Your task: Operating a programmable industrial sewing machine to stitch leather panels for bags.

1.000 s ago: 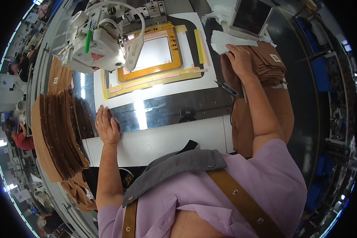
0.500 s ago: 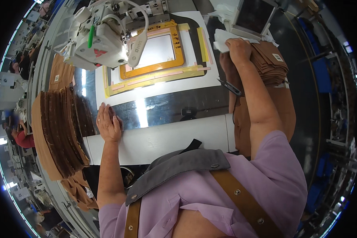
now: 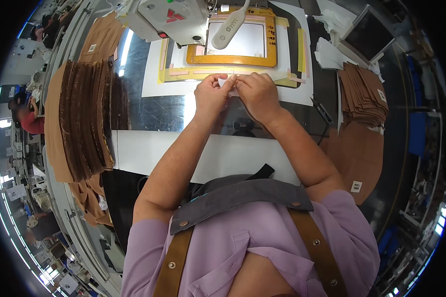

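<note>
My left hand (image 3: 213, 96) and my right hand (image 3: 258, 96) meet at the centre, closed on a small white piece (image 3: 227, 84), perhaps paper, between their fingertips. They are just below a yellow-taped template (image 3: 195, 72) on a white board (image 3: 153, 85). Behind them, an orange frame (image 3: 257, 63) lies under the white head of a sewing machine (image 3: 163, 20) with a hanging pale handle (image 3: 228, 29).
Brown fabric stacks stand at left (image 3: 77, 121) and right (image 3: 361, 94). Black snips (image 3: 322, 111) lie right of my hands, a screen (image 3: 366, 34) at back right. Co-workers (image 3: 29, 119) sit far left.
My right hand has left the white papers on the right stack and come to the centre. My left hand has moved up and right to meet it, now holding the small white piece.
</note>
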Demonstrator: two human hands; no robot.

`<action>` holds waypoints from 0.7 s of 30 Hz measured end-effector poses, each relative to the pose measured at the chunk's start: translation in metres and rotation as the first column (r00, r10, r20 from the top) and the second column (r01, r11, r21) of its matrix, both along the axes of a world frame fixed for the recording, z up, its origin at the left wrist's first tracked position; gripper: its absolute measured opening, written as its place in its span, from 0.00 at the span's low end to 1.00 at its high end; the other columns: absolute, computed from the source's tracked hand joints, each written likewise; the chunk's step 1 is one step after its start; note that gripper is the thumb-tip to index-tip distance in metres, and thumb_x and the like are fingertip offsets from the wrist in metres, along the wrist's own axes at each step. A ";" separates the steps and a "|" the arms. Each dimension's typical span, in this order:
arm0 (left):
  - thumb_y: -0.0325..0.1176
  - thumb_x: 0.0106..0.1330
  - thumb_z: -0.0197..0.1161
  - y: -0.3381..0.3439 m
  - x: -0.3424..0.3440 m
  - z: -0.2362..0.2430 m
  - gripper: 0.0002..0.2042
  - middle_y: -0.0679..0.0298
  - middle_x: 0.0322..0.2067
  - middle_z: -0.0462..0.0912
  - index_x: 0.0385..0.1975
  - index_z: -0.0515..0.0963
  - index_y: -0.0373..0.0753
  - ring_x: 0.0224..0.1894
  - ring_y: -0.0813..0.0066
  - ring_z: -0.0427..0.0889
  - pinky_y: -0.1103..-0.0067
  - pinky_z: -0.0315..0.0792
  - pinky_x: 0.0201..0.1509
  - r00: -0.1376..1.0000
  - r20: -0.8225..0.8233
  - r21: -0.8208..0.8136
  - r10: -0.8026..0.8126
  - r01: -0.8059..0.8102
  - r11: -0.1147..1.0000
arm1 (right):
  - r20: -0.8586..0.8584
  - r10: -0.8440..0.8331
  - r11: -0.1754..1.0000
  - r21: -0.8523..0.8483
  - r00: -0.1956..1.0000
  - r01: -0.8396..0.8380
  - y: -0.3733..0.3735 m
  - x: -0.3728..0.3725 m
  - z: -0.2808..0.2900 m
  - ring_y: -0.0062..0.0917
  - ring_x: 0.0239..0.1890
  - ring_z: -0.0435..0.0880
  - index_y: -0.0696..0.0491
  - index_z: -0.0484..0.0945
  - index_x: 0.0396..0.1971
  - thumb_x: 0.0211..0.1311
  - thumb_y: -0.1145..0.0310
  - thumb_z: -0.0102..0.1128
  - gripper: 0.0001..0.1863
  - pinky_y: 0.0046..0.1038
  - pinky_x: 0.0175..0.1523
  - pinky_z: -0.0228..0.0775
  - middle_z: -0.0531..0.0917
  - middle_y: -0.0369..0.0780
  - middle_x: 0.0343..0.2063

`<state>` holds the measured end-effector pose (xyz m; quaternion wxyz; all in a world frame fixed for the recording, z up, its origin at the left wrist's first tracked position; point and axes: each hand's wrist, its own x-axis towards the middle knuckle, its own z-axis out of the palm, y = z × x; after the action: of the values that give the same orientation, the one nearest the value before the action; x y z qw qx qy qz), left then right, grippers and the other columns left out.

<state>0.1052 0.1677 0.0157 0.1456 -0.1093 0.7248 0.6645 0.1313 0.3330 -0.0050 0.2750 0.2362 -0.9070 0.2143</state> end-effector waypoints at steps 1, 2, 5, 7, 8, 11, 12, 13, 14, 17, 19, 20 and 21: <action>0.36 0.68 0.71 -0.013 -0.010 -0.020 0.14 0.62 0.37 0.87 0.46 0.83 0.33 0.34 0.82 0.85 0.87 0.75 0.35 0.996 -0.085 -0.086 -0.038 0.031 0.996 | -0.001 0.008 1.000 0.001 1.000 -0.008 -0.008 0.001 0.001 0.29 0.41 0.85 0.53 0.85 0.38 0.56 0.70 0.66 0.10 0.32 0.46 0.74 0.87 0.35 0.38; 0.32 0.67 0.71 -0.022 -0.016 -0.033 0.11 0.63 0.35 0.88 0.43 0.83 0.33 0.34 0.83 0.85 0.89 0.75 0.35 0.983 -0.161 -0.176 -0.089 0.060 0.983 | 0.025 -0.009 1.000 -0.027 1.000 0.010 -0.014 0.003 0.001 0.30 0.45 0.85 0.54 0.84 0.41 0.56 0.68 0.67 0.12 0.33 0.50 0.74 0.87 0.36 0.41; 0.29 0.65 0.71 -0.027 -0.024 -0.036 0.07 0.63 0.32 0.89 0.39 0.85 0.33 0.31 0.85 0.84 0.83 0.77 0.35 0.948 -0.317 -0.108 0.032 -0.070 0.992 | 0.085 -0.025 1.000 0.005 0.996 0.025 -0.009 0.018 -0.002 0.32 0.56 0.82 0.55 0.82 0.50 0.59 0.63 0.68 0.20 0.37 0.62 0.71 0.85 0.39 0.51; 0.26 0.67 0.68 -0.036 -0.033 -0.038 0.05 0.62 0.33 0.89 0.40 0.85 0.34 0.33 0.77 0.86 0.80 0.78 0.40 0.868 -0.496 -0.203 0.018 -0.135 0.970 | 0.114 -0.010 0.998 0.062 0.993 0.003 -0.002 0.025 -0.001 0.33 0.63 0.79 0.56 0.79 0.56 0.61 0.59 0.68 0.26 0.40 0.69 0.67 0.82 0.42 0.57; 0.26 0.67 0.68 -0.041 -0.035 -0.039 0.05 0.62 0.33 0.89 0.40 0.85 0.34 0.33 0.77 0.86 0.80 0.78 0.40 0.870 -0.493 -0.204 0.016 -0.133 0.970 | 0.176 -0.060 0.994 0.100 0.983 0.043 0.000 0.026 -0.001 0.34 0.69 0.72 0.56 0.75 0.61 0.64 0.54 0.66 0.30 0.44 0.74 0.58 0.78 0.44 0.62; 0.29 0.65 0.70 -0.043 -0.040 -0.026 0.07 0.60 0.38 0.88 0.41 0.85 0.40 0.40 0.63 0.87 0.71 0.77 0.50 0.766 -0.629 -0.436 -0.134 -0.204 0.877 | 0.277 -0.154 0.979 0.172 0.948 0.109 0.008 0.024 -0.008 0.35 0.76 0.62 0.58 0.68 0.68 0.67 0.44 0.60 0.39 0.49 0.80 0.45 0.70 0.46 0.70; 0.29 0.65 0.70 -0.046 -0.040 -0.027 0.07 0.60 0.38 0.88 0.41 0.85 0.40 0.40 0.63 0.87 0.71 0.77 0.50 0.767 -0.627 -0.437 -0.135 -0.202 0.877 | 0.314 -0.183 0.972 0.203 0.932 0.123 0.008 0.023 -0.008 0.36 0.77 0.59 0.58 0.65 0.71 0.68 0.40 0.57 0.43 0.50 0.81 0.40 0.67 0.47 0.72; 0.30 0.65 0.70 -0.050 -0.039 -0.027 0.08 0.60 0.45 0.86 0.43 0.85 0.41 0.48 0.64 0.85 0.69 0.73 0.56 0.655 -0.724 -0.520 -0.215 -0.314 0.794 | 0.316 -0.183 0.972 0.202 0.931 0.123 0.007 0.022 -0.008 0.36 0.77 0.59 0.58 0.65 0.71 0.68 0.40 0.57 0.43 0.50 0.81 0.40 0.67 0.47 0.72; 0.31 0.64 0.71 -0.056 -0.036 -0.028 0.10 0.60 0.51 0.85 0.44 0.84 0.43 0.55 0.64 0.82 0.67 0.70 0.61 0.532 -0.787 -0.569 -0.311 -0.435 0.698 | 0.325 -0.187 0.970 0.209 0.927 0.122 0.006 0.022 -0.006 0.36 0.77 0.59 0.59 0.65 0.71 0.69 0.38 0.54 0.44 0.51 0.81 0.40 0.67 0.47 0.72; 0.38 0.65 0.70 -0.054 -0.010 -0.027 0.18 0.57 0.62 0.77 0.53 0.80 0.42 0.66 0.61 0.74 0.62 0.60 0.71 0.534 -0.647 -0.717 -0.544 -0.185 0.672 | 0.326 -0.202 0.970 0.198 0.924 0.142 0.009 0.020 -0.008 0.38 0.77 0.60 0.59 0.65 0.70 0.69 0.38 0.53 0.43 0.51 0.80 0.41 0.68 0.47 0.71; 0.41 0.67 0.68 -0.049 0.002 -0.025 0.22 0.54 0.63 0.76 0.59 0.78 0.40 0.67 0.58 0.73 0.61 0.59 0.73 0.513 -0.535 -0.791 -0.671 -0.025 0.611 | 0.313 -0.182 0.976 0.170 0.932 0.134 0.006 0.018 -0.007 0.39 0.76 0.61 0.58 0.66 0.70 0.69 0.39 0.54 0.42 0.51 0.80 0.41 0.68 0.48 0.71; 0.48 0.70 0.63 -0.046 0.004 -0.027 0.29 0.52 0.66 0.73 0.65 0.72 0.38 0.70 0.57 0.69 0.58 0.54 0.75 0.524 -0.469 -0.851 -0.711 -0.050 0.524 | 0.309 -0.188 0.974 0.177 0.932 0.138 0.007 0.018 -0.006 0.40 0.76 0.61 0.58 0.66 0.70 0.69 0.38 0.54 0.42 0.52 0.80 0.40 0.68 0.48 0.71; 0.55 0.72 0.58 -0.045 0.004 -0.027 0.35 0.50 0.69 0.69 0.71 0.66 0.35 0.74 0.56 0.65 0.56 0.49 0.78 0.536 -0.400 -0.900 -0.744 -0.073 0.431 | 0.303 -0.195 0.972 0.185 0.933 0.143 0.007 0.017 -0.006 0.40 0.76 0.61 0.58 0.66 0.70 0.69 0.38 0.54 0.43 0.52 0.80 0.40 0.68 0.48 0.71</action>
<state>0.1096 0.1230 -0.0115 -0.1011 0.2976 0.9374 0.1500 0.1488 0.3398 -0.0112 0.1221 0.1406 -0.9707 0.1518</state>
